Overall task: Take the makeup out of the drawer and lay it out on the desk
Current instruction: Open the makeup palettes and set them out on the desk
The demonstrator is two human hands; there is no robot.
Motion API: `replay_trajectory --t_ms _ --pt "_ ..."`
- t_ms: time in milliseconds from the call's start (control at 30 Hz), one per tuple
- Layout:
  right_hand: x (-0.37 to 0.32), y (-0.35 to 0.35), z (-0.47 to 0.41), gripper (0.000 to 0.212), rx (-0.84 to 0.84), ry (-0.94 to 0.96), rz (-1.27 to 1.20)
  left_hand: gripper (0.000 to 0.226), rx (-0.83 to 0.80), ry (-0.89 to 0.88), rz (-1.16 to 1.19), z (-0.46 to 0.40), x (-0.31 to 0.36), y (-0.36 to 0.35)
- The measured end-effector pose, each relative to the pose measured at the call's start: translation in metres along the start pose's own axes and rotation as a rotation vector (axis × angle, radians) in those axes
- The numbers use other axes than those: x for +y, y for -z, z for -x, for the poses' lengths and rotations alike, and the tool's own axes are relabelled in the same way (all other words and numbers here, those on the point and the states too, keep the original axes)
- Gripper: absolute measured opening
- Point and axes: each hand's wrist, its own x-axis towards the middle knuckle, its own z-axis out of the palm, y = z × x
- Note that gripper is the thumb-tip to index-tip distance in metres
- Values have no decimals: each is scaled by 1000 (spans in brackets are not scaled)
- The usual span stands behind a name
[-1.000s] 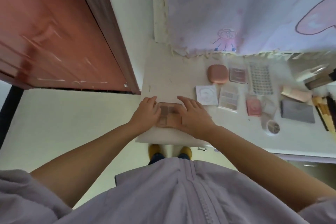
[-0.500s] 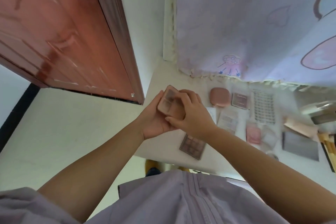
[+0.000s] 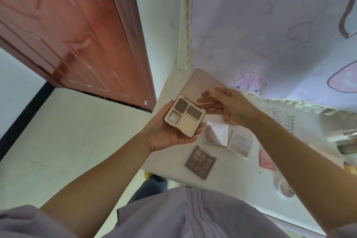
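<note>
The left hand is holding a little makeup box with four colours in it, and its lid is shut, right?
Not quite. The left hand does hold the little makeup box with four colours, but its lid is open, swung up and back. The head view shows all four pans uncovered, and the right hand is at the lid.
</note>
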Motion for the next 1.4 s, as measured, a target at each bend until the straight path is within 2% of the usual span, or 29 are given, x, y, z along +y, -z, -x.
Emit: replay_trajectory --t_ms 67,133,233,300,433,500,567,667,833,967,1033,1100,1133,1200,1267,1333,1400 --pt "13 -6 -15 14 73 7 104 71 86 -40 53 -3 5 4" --pt "20 -12 -32 16 175 30 244 65 230 -83 45 -8 14 11" --pt "20 -17 -68 16 305 47 346 35 495 -196 -74 -18 40 26" --pt "19 -21 -94 16 373 20 365 18 639 -248 -226 -25 63 33" --pt "19 -25 -140 16 426 -55 359 25 779 -187 -731 -42 105 43" --pt "19 -23 -155 16 446 -73 385 27 783 -142 -983 -49 116 47" --pt "22 -21 -166 18 467 -89 432 33 780 -140 -1123 -56 122 49" --pt "33 -16 -173 16 499 -151 507 40 719 -187 -1209 -61 124 51" --pt "42 -14 -168 26 533 -172 489 38 676 -221 -1257 -62 119 56" --pt "37 -10 -147 30 573 -129 326 25 773 -207 -1340 -61 112 55" --pt "36 -1 -123 23 568 -119 364 30 890 -305 -1449 -57 98 51" --pt "38 8 -87 17 504 -135 575 25 868 -472 -1474 -52 75 43" --pt "41 14 -67 17 455 -147 807 24 804 -481 -1466 -52 61 38" --pt "51 21 -28 19 307 -101 1169 27 642 -326 -1475 -59 26 27" --pt "65 21 4 28 132 -84 1255 31 543 -118 -1535 -71 -7 16" --pt "86 21 24 40 42 -30 1379 33 555 -45 -1528 -82 -31 6" --pt "105 21 31 49 9 44 1566 33 616 -45 -1469 -88 -41 -2"
